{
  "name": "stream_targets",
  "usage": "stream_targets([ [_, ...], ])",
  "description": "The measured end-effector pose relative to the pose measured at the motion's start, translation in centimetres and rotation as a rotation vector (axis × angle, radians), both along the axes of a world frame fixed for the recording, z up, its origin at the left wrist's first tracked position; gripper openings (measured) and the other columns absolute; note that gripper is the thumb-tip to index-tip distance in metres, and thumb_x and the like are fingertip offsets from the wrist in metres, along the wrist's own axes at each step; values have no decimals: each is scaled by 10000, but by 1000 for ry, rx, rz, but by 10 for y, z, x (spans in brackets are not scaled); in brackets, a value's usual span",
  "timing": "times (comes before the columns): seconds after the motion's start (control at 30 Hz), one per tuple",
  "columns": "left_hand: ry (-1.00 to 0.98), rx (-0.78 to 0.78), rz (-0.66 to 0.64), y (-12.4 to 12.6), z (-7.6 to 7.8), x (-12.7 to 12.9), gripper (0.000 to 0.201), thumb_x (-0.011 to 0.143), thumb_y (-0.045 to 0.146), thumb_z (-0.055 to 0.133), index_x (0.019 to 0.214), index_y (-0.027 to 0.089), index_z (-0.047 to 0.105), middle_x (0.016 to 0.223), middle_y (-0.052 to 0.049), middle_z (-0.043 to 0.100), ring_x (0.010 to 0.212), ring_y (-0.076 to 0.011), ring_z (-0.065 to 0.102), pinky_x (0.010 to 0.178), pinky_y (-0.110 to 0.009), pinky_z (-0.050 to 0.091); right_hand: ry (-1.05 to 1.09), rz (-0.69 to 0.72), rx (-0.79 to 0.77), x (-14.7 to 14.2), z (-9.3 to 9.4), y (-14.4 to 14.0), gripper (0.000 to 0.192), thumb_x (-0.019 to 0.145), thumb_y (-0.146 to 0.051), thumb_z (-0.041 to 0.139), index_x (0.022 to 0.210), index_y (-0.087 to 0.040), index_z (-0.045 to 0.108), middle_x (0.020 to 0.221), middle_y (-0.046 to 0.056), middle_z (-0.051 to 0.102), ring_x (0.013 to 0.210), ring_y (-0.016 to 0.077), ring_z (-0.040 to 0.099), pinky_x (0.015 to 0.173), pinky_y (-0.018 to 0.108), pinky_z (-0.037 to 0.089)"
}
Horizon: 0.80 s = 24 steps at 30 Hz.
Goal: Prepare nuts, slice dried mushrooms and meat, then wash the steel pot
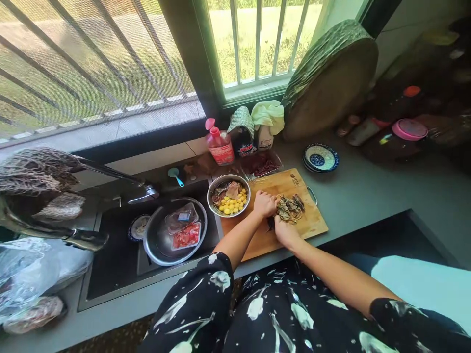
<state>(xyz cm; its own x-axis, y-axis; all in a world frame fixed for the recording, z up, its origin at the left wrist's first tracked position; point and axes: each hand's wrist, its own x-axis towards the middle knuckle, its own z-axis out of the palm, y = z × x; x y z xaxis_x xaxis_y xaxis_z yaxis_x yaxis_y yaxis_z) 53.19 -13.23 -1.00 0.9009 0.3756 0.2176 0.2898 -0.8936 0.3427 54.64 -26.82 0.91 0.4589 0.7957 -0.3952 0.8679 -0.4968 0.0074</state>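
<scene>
On the wooden cutting board [250, 242] lies a pile of brownish, stringy dried pieces [290, 208] whose kind I cannot make out. My left hand [265, 203] is closed at the left edge of the pile. Just below it, my right hand [286, 232] is also closed, its fingers curled against the near side of the pile. What the fingers hold is mostly hidden. A small dark piece [271, 223] shows between the two hands. To the left of the board, a metal bowl [210, 201] holds yellow round pieces [231, 207] and brownish ingredients.
A large metal basin [149, 245] with packaged red meat [187, 236] stands in the sink. Behind the board are a pink pump bottle [220, 147] and a tray of dark red pieces [265, 166]. Stacked patterned dishes [320, 159] sit right; a faucet [143, 193] reaches over the sink.
</scene>
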Motion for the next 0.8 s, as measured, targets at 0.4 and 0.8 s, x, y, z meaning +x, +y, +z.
stream_targets([
  [0.4,45,-24,-38,-5,5,11,407,854,379,350,682,140,631,674,-88,632,706,-173,522,761,-377,258,58,-52,-6,10,-19,-3,239,826,-175,344,1035,-81,409,755,154,617,728,242,628,604,311,449],
  [0.8,-349,-241,218,-30,-2,-56,213,834,214,402,981,168,550,954,-76,569,939,-180,484,823,-355,392,54,-30,12,-1,-18,-6,240,832,-92,270,1015,-119,423,758,135,624,723,211,632,623,294,443],
])
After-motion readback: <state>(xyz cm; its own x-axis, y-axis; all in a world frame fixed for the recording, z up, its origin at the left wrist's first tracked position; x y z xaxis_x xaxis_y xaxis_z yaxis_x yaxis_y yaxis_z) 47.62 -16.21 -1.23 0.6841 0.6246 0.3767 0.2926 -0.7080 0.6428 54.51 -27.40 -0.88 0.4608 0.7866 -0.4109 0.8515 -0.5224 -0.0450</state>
